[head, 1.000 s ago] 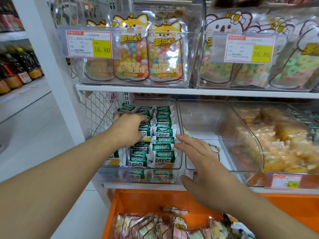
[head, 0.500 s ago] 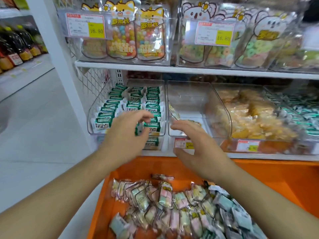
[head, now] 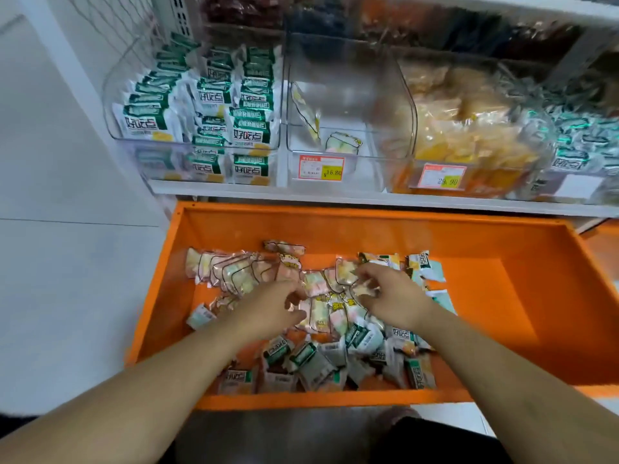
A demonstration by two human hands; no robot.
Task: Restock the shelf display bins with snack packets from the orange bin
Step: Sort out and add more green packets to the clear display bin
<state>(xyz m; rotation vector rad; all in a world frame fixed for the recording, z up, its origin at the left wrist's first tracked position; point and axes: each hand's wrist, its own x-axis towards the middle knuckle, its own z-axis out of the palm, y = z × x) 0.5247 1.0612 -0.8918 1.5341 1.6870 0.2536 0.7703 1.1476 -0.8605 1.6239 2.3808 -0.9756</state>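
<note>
A head-worn camera looks down at an orange bin (head: 522, 296) filling the lower half of the frame, below a white shelf (head: 335, 199) that runs across the upper half. Two bare forearms reach in from the bottom corners. The left hand (head: 268, 309) sits at the centre of the frame over a heap of pastel snack packets (head: 321, 306), its fingers curled downward among the wrappers; whether its grip has closed on a packet cannot be told. The right hand (head: 392, 296), just right of centre, has its fingers bent and touching the pastel packets near the top of the heap; its grip also cannot be told. More pastel packets lie in a fanned row (head: 227, 269) toward the bin's left side, and green-and-white packets (head: 311, 363) are piled along the bin's near edge, below both hands. On the shelf, a clear display bin (head: 194, 95) in the upper left is packed with rows of green-and-white packets. Beside it, at upper centre, a second clear bin (head: 385, 95) holds only two pastel packets near its front left, with a price tag (head: 321, 166) on its front. To the right, a third clear bin (head: 469, 122) holds yellow snack bags, and blurred green-and-white packets (head: 582, 139) fill the far upper right.
</note>
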